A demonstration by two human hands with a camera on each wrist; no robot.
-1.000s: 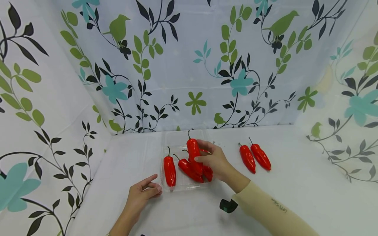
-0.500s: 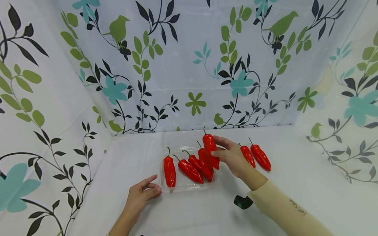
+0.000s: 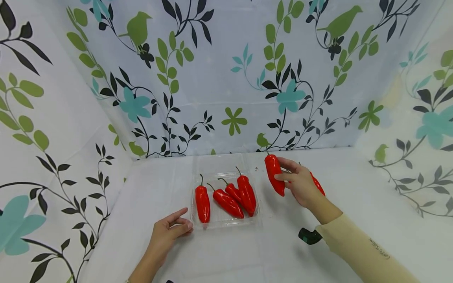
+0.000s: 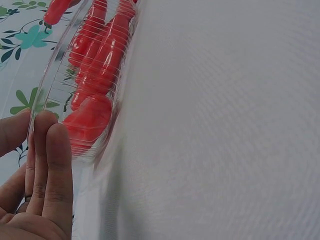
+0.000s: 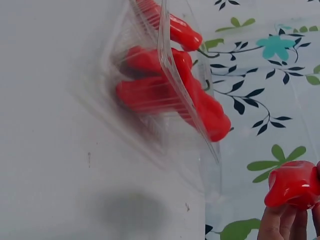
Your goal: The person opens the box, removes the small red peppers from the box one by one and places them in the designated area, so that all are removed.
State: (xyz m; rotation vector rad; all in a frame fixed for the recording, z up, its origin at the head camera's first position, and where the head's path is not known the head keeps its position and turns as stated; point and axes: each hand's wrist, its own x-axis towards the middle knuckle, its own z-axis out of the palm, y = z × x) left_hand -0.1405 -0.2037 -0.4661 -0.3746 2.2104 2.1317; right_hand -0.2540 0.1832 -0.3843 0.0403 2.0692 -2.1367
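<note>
My right hand point(image 3: 299, 182) pinches a glossy red chili pepper point(image 3: 274, 175) by its side, holding it upright just right of the clear plastic container point(image 3: 226, 226). In the right wrist view the pepper's blunt end point(image 5: 292, 185) shows above the fingers. Several more red peppers point(image 3: 226, 202) lie inside the container, stems toward the back wall. My left hand point(image 3: 171, 230) stays at the container's front left corner; in the left wrist view the rim point(image 4: 42, 82) runs between its thumb and fingertips, which hold it.
To the right, mostly hidden behind the right hand, another red pepper point(image 3: 317, 184) lies on the white tablecloth point(image 3: 219, 255). The container's clear lid point(image 3: 219, 163) lies back toward the patterned cloth wall point(image 3: 198, 86). A dark wrist device point(image 3: 309, 236) hangs beside the right sleeve point(image 3: 361, 247).
My right hand has lifted a pepper out from over the container and carried it rightward past its edge. The left hand keeps its place; the head view has shifted slightly.
</note>
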